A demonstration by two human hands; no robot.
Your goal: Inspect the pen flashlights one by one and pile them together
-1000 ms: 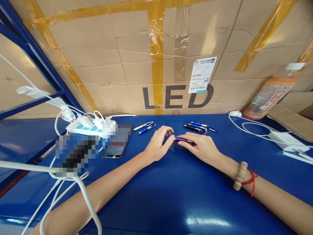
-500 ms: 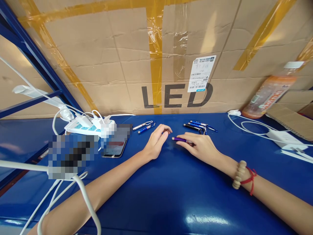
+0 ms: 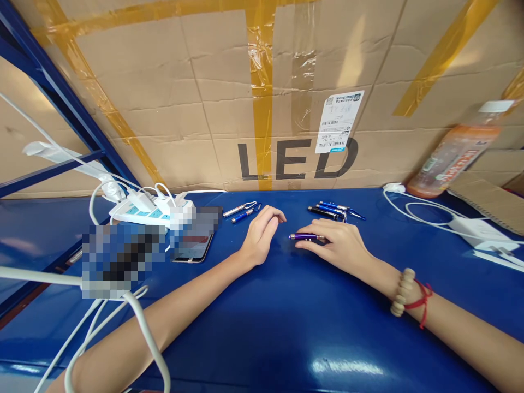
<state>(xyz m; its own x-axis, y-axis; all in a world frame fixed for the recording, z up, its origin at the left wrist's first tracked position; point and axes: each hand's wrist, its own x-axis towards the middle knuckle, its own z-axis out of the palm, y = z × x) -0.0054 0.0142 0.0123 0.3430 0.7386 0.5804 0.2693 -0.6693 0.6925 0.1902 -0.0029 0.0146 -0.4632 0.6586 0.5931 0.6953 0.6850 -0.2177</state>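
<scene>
Between the thumb and fingers of my right hand [image 3: 338, 240] is a slim purple keychain flashlight [image 3: 306, 237], its front end pointing left and its rear end hidden by the hand. My left hand [image 3: 262, 234] rests on the blue tabletop [image 3: 262, 322], fingers loosely curved and apart from the thumb, with nothing visible in it. Just left of that hand lie a silver keychain flashlight [image 3: 234, 210] and a blue one [image 3: 241, 216] with clips. Beyond my right hand, a black keychain flashlight [image 3: 322, 212] lies beside two blue ones [image 3: 332, 207].
A large cardboard box [image 3: 184, 109] walls off the back. At left are a power strip [image 3: 139, 214], a phone [image 3: 194, 248] and white cables [image 3: 143, 322]. At right stand a tilted orange drink bottle [image 3: 458, 153] and a white power adapter [image 3: 483, 233] with its cable.
My right hand has turned the purple flashlight slightly, so more of its barrel shows, and its front end sits a little lower. My left hand stays nearly still.
</scene>
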